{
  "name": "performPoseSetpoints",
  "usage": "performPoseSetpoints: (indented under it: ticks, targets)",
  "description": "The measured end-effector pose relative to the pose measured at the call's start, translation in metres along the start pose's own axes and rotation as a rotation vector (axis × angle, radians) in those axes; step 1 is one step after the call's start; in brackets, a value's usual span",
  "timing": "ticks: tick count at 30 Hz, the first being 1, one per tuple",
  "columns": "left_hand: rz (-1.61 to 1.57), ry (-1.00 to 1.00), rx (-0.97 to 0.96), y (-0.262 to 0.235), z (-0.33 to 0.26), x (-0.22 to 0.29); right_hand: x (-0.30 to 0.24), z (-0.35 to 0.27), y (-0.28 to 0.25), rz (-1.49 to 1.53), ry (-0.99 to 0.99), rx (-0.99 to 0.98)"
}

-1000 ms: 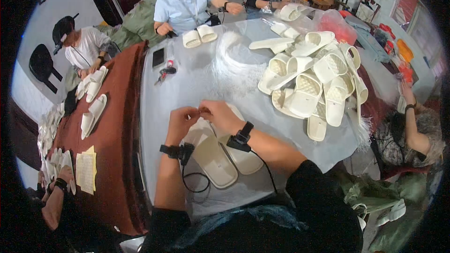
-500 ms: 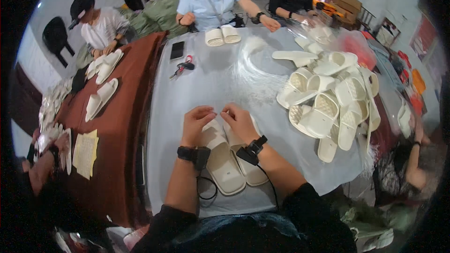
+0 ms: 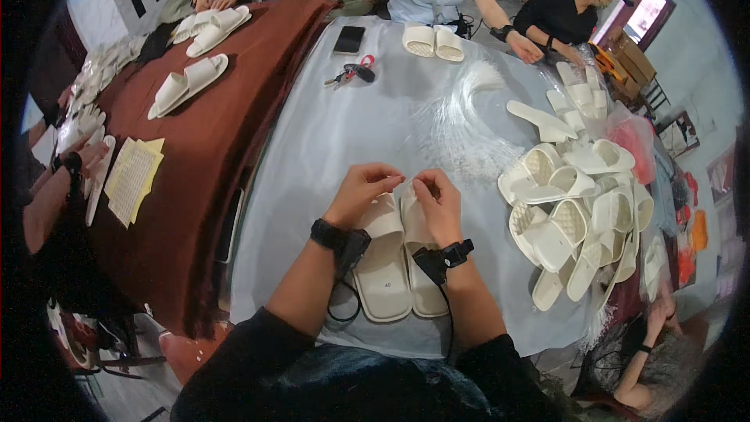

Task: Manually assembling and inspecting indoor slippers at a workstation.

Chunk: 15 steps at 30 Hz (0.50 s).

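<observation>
Slipper (image 3: pixel 388 266) toes under both hands (image 3: pixel 361 191)

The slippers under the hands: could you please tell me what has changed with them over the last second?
Little has changed. Both hands, left and right, stay together at the top end of the pair of slippers, fingertips almost touching; nothing was taken up or let go. The pair stays side by side on the grey table, and the slipper heap stays put. Only the camera shifted.

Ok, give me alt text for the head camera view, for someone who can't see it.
Seen from above, a person's left hand and right hand meet at the front of a pair of cream slippers lying side by side on a grey table. A heap of matching slippers sits to the right; other people work around the table.
</observation>
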State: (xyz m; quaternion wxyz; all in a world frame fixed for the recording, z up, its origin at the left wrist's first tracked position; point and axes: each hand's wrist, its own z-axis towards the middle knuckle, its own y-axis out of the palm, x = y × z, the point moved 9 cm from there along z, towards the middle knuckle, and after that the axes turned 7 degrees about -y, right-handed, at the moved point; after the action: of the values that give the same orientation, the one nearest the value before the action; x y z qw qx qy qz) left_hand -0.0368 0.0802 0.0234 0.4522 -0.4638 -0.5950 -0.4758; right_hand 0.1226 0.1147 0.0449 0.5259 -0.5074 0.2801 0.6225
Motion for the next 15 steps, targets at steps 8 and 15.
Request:
performPoseSetpoints:
  ticks: [8,15]
  targets:
    - [0.073,-0.071,-0.115,0.014,-0.003,0.001,0.005,0.001,0.003,0.021,0.005,-0.012]
    - [0.196,-0.044,-0.067,0.011,-0.002,0.001,0.004,0.001,0.004,-0.057,0.035,-0.043]
